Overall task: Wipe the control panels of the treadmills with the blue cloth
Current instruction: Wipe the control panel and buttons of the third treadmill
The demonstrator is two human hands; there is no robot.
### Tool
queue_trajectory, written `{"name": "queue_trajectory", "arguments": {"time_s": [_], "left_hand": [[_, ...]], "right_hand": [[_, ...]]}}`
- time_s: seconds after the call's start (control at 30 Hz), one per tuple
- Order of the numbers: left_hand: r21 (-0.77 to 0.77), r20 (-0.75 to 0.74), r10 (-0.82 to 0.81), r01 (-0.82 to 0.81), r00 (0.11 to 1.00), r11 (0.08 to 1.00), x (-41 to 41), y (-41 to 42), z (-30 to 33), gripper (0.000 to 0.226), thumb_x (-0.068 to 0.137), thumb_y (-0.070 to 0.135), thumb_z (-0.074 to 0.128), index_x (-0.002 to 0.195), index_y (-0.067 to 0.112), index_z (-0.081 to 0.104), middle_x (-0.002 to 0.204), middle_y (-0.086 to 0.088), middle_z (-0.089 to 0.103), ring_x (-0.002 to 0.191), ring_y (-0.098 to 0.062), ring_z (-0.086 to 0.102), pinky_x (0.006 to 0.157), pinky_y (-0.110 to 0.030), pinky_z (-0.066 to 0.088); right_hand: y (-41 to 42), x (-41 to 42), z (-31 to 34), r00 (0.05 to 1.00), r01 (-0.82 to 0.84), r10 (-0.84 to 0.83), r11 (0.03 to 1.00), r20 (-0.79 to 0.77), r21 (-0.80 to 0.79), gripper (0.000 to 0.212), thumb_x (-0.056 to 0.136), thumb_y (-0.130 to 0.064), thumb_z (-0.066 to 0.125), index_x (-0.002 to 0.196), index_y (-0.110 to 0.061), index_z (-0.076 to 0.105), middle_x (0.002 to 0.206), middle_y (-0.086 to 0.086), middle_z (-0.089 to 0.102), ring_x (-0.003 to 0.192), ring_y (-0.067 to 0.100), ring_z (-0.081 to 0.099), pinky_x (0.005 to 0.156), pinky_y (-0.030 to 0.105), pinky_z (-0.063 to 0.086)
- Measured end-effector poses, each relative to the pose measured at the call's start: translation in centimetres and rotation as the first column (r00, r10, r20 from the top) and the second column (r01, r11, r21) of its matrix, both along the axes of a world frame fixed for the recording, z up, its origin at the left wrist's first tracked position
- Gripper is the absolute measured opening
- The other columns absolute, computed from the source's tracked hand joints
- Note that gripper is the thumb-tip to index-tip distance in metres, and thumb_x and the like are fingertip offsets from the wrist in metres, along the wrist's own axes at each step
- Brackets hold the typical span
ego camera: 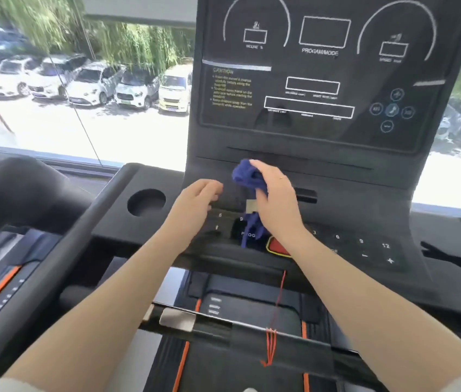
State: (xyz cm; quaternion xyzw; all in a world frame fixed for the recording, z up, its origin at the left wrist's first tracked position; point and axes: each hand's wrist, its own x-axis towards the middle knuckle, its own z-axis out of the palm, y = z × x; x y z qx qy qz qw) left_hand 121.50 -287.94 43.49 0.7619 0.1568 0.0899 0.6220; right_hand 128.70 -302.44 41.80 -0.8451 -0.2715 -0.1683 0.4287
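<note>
In the middle of the frame the right hand [275, 198] grips the blue cloth [247, 176] above the lower part of the control panel [319, 80] of the treadmill. The cloth is bunched; its bigger part comes out at the upper left of the hand, past the curled fingers [263, 168], and a smaller tail hangs below the palm, over the buttons near the red stop button [277, 246]. The fingers are curled around the cloth and pressed together. The left hand [195, 205] is just beside, to the left, with its fingers loosely bent and holding nothing; if it touches the panel I cannot tell. A round cup holder [146, 202] lies further left. At the upper left, white cars [90, 86] stand behind the window.
</note>
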Motion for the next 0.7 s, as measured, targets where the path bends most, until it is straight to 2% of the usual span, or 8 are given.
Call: {"name": "queue_trajectory", "arguments": {"time_s": [0.07, 0.13, 0.2, 0.3, 0.4, 0.47, 0.6, 0.7], "left_hand": [[0.061, -0.019, 0.090, -0.089, 0.996, 0.994, 0.9, 1.8, -0.8, 0.024, 0.096, 0.028, 0.039, 0.108, 0.023, 0.060, 0.112, 0.004, 0.062, 0.106, -0.013, 0.056, 0.092, -0.029, 0.045], [0.117, -0.060, 0.130, -0.122, 0.990, 0.986, 1.7, 3.2, -1.2, 0.032, 0.098, 0.028, 0.036, 0.123, 0.022, 0.055, 0.126, 0.007, 0.056, 0.117, -0.012, 0.049, 0.106, -0.033, 0.036], [0.150, -0.064, 0.110, -0.099, 0.992, 0.984, 2.5, 4.2, -1.3, 0.036, 0.099, 0.024, 0.034, 0.132, 0.024, 0.048, 0.131, 0.015, 0.050, 0.122, -0.005, 0.044, 0.106, -0.020, 0.029], [0.136, -0.052, 0.077, -0.069, 0.996, 0.988, 4.0, 5.1, -1.4, 0.038, 0.100, 0.018, 0.032, 0.137, 0.025, 0.038, 0.133, 0.023, 0.038, 0.127, 0.000, 0.037, 0.104, -0.010, 0.022], [0.052, -0.094, 0.058, -0.053, 0.994, 0.997, 5.6, 6.6, -1.7, 0.049, 0.100, 0.032, 0.032, 0.147, 0.023, 0.021, 0.151, 0.007, 0.025, 0.137, -0.008, 0.024, 0.115, -0.033, 0.016], [-0.010, -0.128, 0.030, -0.032, 0.991, 0.999, 6.4, 7.6, -1.6, 0.048, 0.100, 0.037, 0.030, 0.146, 0.023, 0.023, 0.149, 0.003, 0.029, 0.137, -0.015, 0.027, 0.108, -0.025, 0.023], [-0.073, -0.193, -0.086, 0.073, 0.977, 0.995, 7.0, 9.2, -1.4, 0.045, 0.095, 0.052, 0.036, 0.128, 0.026, 0.052, 0.123, 0.009, 0.057, 0.112, -0.008, 0.055, 0.076, -0.016, 0.045], [-0.082, -0.184, -0.174, 0.161, 0.967, 0.983, 7.0, 11.1, -2.5, 0.028, 0.098, 0.042, 0.038, 0.119, 0.041, 0.057, 0.114, 0.023, 0.063, 0.100, 0.006, 0.059, 0.088, -0.018, 0.045]], "right_hand": [[0.2, 2.3, 0.5, 0.995, 0.092, -0.090, 0.995, -0.048, 0.034, 0.051, 0.086, 0.009, 0.047, 0.134, -0.008, 0.047, 0.131, 0.007, 0.052, 0.115, 0.027, 0.046, 0.090, 0.017, 0.028], [0.8, 4.0, 0.0, 0.991, 0.134, -0.133, 0.987, 0.022, -0.086, 0.052, 0.085, 0.006, 0.052, 0.135, -0.006, 0.045, 0.135, 0.010, 0.051, 0.121, 0.030, 0.045, 0.096, 0.032, 0.036], [1.9, 4.7, -1.7, 0.985, 0.023, 0.040, 0.930, 0.165, -0.366, 0.054, 0.079, 0.002, 0.062, 0.131, -0.001, 0.050, 0.133, 0.016, 0.053, 0.120, 0.037, 0.050, 0.094, 0.047, 0.045], [3.7, 4.3, -3.3, 0.929, -0.199, 0.356, 0.705, 0.098, -0.680, 0.051, 0.083, -0.007, 0.061, 0.133, -0.007, 0.050, 0.137, 0.010, 0.052, 0.124, 0.032, 0.049, 0.099, 0.043, 0.041], [5.3, 4.1, -2.9, 0.891, -0.311, 0.453, 0.598, -0.008, -0.739, 0.050, 0.099, -0.017, 0.039, 0.147, -0.017, 0.027, 0.153, -0.001, 0.028, 0.141, 0.020, 0.023, 0.112, 0.034, 0.018], [6.8, 3.8, -2.3, 0.866, -0.319, 0.499, 0.559, 0.004, -0.765, 0.049, 0.101, -0.021, 0.034, 0.148, -0.020, 0.022, 0.155, -0.003, 0.021, 0.143, 0.019, 0.015, 0.113, 0.033, 0.009], [11.3, 3.1, -2.2, 0.840, -0.356, 0.543, 0.544, -0.005, -0.760, 0.044, 0.101, -0.028, 0.034, 0.145, -0.024, 0.033, 0.151, -0.008, 0.031, 0.142, 0.014, 0.017, 0.112, 0.032, 0.005], [11.8, 3.4, -2.2, 0.806, -0.414, 0.592, 0.546, -0.015, -0.728, 0.038, 0.098, -0.027, 0.041, 0.135, -0.028, 0.048, 0.144, -0.012, 0.043, 0.139, 0.013, 0.026, 0.111, 0.034, 0.013]]}}
